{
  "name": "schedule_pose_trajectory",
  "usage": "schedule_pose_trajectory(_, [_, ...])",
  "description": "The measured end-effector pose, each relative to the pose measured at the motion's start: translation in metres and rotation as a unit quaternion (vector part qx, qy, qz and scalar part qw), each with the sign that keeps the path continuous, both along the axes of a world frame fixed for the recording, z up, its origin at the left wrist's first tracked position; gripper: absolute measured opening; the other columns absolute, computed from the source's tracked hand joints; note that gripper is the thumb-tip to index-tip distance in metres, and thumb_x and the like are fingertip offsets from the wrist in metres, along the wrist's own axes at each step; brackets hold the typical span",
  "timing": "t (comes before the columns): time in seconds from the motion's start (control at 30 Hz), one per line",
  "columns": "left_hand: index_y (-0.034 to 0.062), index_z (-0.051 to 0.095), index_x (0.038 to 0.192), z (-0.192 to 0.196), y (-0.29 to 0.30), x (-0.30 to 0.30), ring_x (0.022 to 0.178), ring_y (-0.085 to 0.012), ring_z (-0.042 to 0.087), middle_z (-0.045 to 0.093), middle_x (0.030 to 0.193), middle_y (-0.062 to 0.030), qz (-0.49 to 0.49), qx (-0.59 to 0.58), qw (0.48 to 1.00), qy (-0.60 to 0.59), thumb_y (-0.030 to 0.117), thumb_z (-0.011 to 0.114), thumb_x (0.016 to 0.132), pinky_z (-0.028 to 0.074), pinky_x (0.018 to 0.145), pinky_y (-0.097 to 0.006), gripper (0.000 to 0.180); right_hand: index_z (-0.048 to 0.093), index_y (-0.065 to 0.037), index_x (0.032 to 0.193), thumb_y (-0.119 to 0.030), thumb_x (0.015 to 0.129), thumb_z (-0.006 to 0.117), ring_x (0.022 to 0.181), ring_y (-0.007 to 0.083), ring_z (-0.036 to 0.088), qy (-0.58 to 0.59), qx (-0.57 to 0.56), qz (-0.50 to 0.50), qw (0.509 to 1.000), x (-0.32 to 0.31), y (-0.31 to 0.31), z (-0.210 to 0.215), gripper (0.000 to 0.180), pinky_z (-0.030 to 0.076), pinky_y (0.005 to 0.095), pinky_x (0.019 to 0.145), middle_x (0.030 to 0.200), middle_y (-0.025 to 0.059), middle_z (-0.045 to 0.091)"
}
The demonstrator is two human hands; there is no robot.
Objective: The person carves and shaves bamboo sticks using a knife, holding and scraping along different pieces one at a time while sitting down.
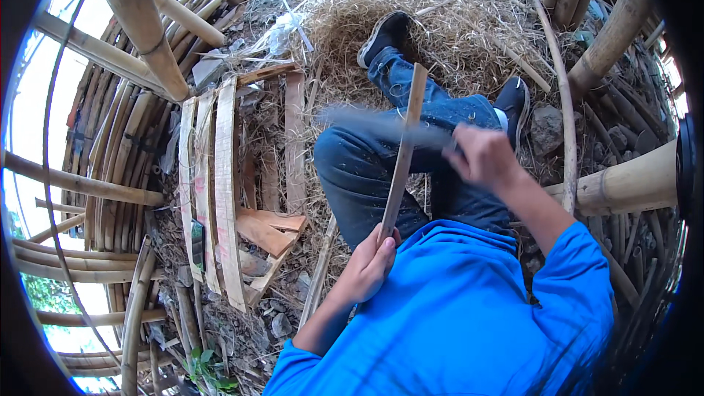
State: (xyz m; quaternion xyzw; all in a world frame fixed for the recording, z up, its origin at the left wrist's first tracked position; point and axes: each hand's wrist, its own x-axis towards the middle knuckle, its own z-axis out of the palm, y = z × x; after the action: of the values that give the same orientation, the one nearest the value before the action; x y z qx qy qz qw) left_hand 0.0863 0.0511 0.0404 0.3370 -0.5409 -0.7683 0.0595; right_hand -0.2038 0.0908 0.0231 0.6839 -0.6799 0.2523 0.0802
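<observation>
Wooden strip (398, 176), long and narrow, slants up above the person's jeans-clad legs (352, 183). The left hand (371, 268), its forearm angled in from below, has its grip closed around the strip's lower end. The right hand (485, 155), elbow bent, has its grip closed on a motion-blurred grey blade (367, 122) crossing the strip; contact is unclear. Faint, unreadable reddish marks (200, 189) show on pale slats (226, 205) to the left.

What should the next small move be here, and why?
Probably one short stroke of the blurred, blade-like tool along the narrow strip, toward its far end. The left hand grips the strip's near end, and the right hand holds the tool where it appears to cross the strip farther up, so that direction should lead away from the gripping hand.
</observation>
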Motion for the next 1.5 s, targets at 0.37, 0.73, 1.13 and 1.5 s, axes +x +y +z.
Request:
schedule_pose_trajectory(0.37, [0.0079, 0.042, 0.113, 0.000, -0.045, 0.011, 0.044, -0.0035, 0.027, 0.031, 0.058, 0.0050, 0.023, 0.142, 0.980, 0.140, 0.045, 0.036, 0.101, 0.023, 0.038, -0.021, 0.040, 0.060, -0.003, 0.091, -0.032, 0.091, 0.057, 0.067, 0.0369, 0.066, -0.168, -0.072, -0.235, 0.955, -0.043, -0.027, 0.034, 0.030, 0.049, 0.0433, 0.057, 0.066, 0.0172, 0.064])
schedule_pose_trajectory(0.73, [0.0002, 0.051, 0.112, 0.001, -0.071, -0.031, 0.051, -0.0078, 0.043, 0.041, 0.063, 0.0001, 0.028, 0.078, 0.994, 0.072, 0.033, 0.039, 0.102, 0.043, 0.046, -0.025, 0.036, 0.061, 0.000, 0.094, -0.022, 0.083, 0.069, 0.058, 0.0168, 0.061, -0.505, -0.071, -0.118, 0.852, 0.011, -0.100, -0.010, 0.026, 0.045, 0.0302, 0.056, 0.068, 0.0085, 0.062])
schedule_pose_trajectory(1.13, [0.0013, 0.048, 0.095, -0.008, -0.090, -0.126, 0.048, -0.0094, 0.042, 0.041, 0.062, -0.0013, -0.025, 0.114, 0.993, 0.025, 0.036, 0.040, 0.100, 0.047, 0.046, -0.028, 0.036, 0.051, -0.007, 0.083, -0.023, 0.097, 0.053, 0.044, 0.0038, 0.044, -0.793, -0.066, -0.081, 0.600, -0.024, -0.050, -0.046, 0.022, 0.033, 0.0201, 0.040, 0.059, -0.0027, 0.049])
schedule_pose_trajectory(1.5, [0.0065, 0.044, 0.094, -0.018, -0.099, -0.150, 0.045, -0.0092, 0.040, 0.040, 0.062, -0.0004, -0.034, 0.182, 0.982, 0.036, 0.035, 0.044, 0.099, 0.042, 0.040, -0.026, 0.029, 0.049, -0.008, 0.092, -0.024, 0.098, 0.052, 0.048, 0.0055, 0.044, -0.856, -0.126, -0.071, 0.496, -0.019, -0.041, -0.062, 0.017, 0.038, 0.0211, 0.044, 0.064, -0.0012, 0.046])
